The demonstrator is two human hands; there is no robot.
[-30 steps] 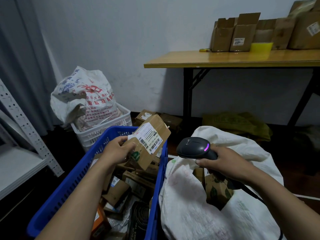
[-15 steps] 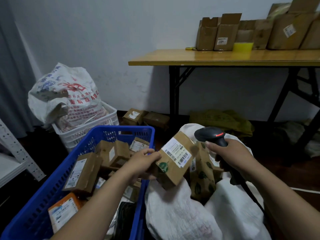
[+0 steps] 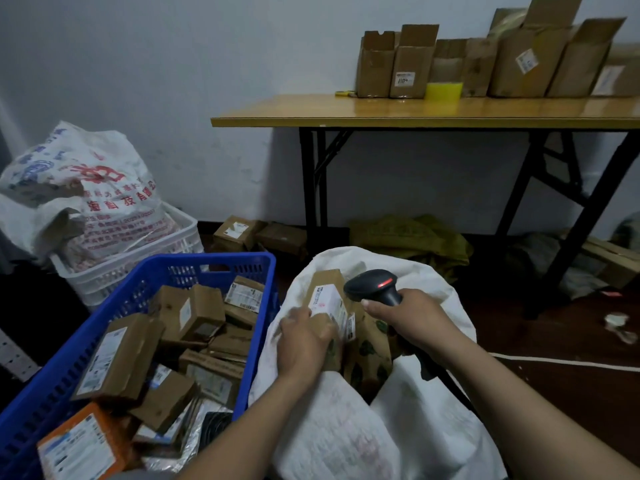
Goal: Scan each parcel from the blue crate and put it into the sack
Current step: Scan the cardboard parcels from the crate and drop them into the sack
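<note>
Fingers, left: the left hand [image 3: 304,344] has its fingers [image 3: 297,316] curled round the near end of the parcel [image 3: 327,299] and grips it.
Fingers, right: the right hand [image 3: 412,320] is wrapped round the handle of the scanner [image 3: 374,287], with the forefinger stretched forward under its head.
Change: half a second ago the parcel was held over the gap between crate and sack, its label turned up toward the scanner. Now the left hand has carried it into the sack's mouth. The scanner's light, purple a second ago, shows red as it did half a second ago.
Parcel: a small brown cardboard box with a bright white label on top, its print blurred. It sits tilted in the sack's opening, touching the leaf-printed brown boxes already inside, just left of the scanner's head.
Sack [image 3: 346,427]: white woven, mouth open, standing just right of the crate.
Crate [image 3: 221,268]: blue plastic with slotted walls, heaped with labelled brown boxes and one orange one.
Desk [image 3: 415,112]: yellow-brown top on black folding legs against the wall, carrying a row of open cartons [image 3: 398,64] and a yellow block [image 3: 444,91].
Room: pale wall and dark floor [image 3: 554,341]. A white basket [image 3: 138,261] behind the crate holds a printed bag [image 3: 86,188]. Two small boxes [image 3: 239,232] and a green bag [image 3: 412,237] lie under the desk.
</note>
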